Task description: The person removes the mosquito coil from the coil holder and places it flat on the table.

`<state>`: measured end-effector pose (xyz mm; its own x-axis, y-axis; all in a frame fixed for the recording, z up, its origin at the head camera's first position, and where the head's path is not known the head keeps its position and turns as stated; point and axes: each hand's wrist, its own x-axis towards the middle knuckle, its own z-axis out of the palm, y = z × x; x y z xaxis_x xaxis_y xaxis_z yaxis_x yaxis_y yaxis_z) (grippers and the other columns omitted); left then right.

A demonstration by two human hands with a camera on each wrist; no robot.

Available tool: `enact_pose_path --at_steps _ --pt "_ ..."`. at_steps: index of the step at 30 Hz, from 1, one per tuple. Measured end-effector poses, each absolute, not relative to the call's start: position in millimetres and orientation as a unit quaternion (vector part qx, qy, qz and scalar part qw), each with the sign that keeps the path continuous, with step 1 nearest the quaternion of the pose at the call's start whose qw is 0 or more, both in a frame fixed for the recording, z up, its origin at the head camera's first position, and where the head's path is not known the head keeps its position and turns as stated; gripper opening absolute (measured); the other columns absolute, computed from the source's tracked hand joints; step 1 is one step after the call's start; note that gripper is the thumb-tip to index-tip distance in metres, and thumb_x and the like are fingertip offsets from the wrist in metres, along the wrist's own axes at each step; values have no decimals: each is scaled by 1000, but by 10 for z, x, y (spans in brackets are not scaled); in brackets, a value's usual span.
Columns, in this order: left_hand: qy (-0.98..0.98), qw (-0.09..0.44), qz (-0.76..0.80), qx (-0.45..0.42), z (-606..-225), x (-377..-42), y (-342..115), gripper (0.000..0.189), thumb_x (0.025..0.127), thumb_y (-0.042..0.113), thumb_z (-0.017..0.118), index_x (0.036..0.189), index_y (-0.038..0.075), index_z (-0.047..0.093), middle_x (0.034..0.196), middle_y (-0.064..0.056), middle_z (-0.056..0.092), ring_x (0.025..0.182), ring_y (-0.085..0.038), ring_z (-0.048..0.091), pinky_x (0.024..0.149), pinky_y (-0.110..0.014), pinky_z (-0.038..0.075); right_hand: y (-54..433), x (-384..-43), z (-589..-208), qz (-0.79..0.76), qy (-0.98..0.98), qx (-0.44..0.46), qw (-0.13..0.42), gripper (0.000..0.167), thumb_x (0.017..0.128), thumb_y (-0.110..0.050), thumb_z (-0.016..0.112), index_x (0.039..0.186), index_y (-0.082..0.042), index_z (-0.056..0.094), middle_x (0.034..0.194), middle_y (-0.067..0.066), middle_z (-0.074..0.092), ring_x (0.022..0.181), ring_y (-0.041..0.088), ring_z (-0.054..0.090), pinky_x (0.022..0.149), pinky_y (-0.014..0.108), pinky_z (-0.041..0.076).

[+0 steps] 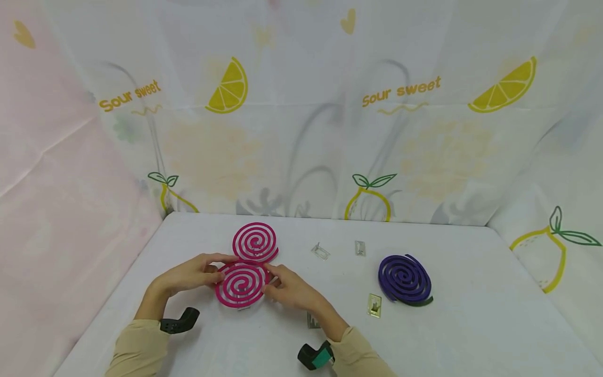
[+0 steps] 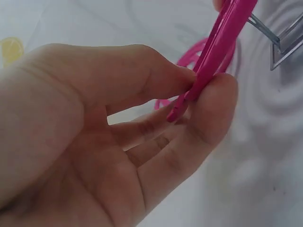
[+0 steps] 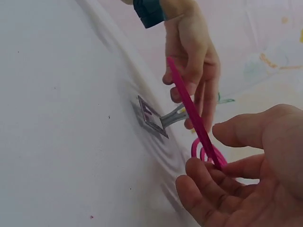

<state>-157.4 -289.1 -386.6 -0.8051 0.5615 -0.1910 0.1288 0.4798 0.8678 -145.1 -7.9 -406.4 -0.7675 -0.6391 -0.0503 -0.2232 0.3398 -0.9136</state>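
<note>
A pink mosquito coil (image 1: 242,283) lies raised on a small metal stand (image 3: 152,117), whose upright tongue reaches up to it. At the coil's far left edge, my left hand (image 1: 193,273) pinches the rim between thumb and finger. My right hand (image 1: 293,289) touches the opposite edge with its fingertips; in the right wrist view its thumb stands slightly apart from the coil. Just behind, a second pink mosquito coil (image 1: 256,241) overlaps the first one's far rim in the head view.
To the right lies a dark purple mosquito coil (image 1: 402,276) with a dark green end beneath it. Loose metal stands are a gold one (image 1: 374,306) and silver ones (image 1: 360,248) farther back. Another stand (image 1: 313,320) is partly hidden by my right forearm. Printed cloth (image 1: 301,131) hangs behind.
</note>
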Motion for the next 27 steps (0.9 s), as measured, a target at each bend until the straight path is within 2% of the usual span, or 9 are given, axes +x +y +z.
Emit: enact_pose_path --at_steps 3,5,7,10,15,27 --pt "832 218 466 208 -3841 -1579 -2887 45 94 12 53 138 4 45 121 -20 57 82 -14 66 75 -31 57 -93 -1461 -4064 -555 764 -246 220 56 92 -12 55 144 -5 35 119 13 50 92 22 61 77 28 56" --pt "831 216 469 205 -3832 -1583 -2875 46 94 12 53 139 4 45 124 -22 55 82 -15 66 75 -31 57 -102 -1467 -4068 -592 738 -228 230 54 93 -11 54 144 -7 34 120 14 50 90 28 63 80 35 57" --pt "827 220 476 205 -3849 -1592 -2868 46 95 12 53 139 4 44 129 -24 52 84 -15 66 76 -30 57 -115 -1465 -4080 -621 718 -204 237 53 93 -10 54 143 -8 34 120 14 50 88 29 65 82 39 56" --pt "820 229 483 204 -3887 -1598 -2857 46 94 11 53 139 2 44 136 -26 45 88 -13 66 77 -30 57 -141 -1454 -4104 -645 701 -183 243 54 93 -8 53 143 -7 33 118 15 50 85 21 65 82 38 56" --pt "817 230 488 205 -3884 -1589 -2855 47 94 9 53 139 0 43 135 -28 45 87 -12 65 76 -30 57 -174 -1438 -4117 -672 678 -160 250 55 92 -6 53 142 -6 32 117 15 49 82 11 61 81 39 56" --pt "816 230 490 203 -3876 -1584 -2849 47 94 10 53 139 1 43 134 -27 47 88 -11 65 76 -30 57 -157 -1451 -4115 -657 699 -162 231 49 92 -7 55 139 -7 40 113 13 52 76 18 63 78 37 57"
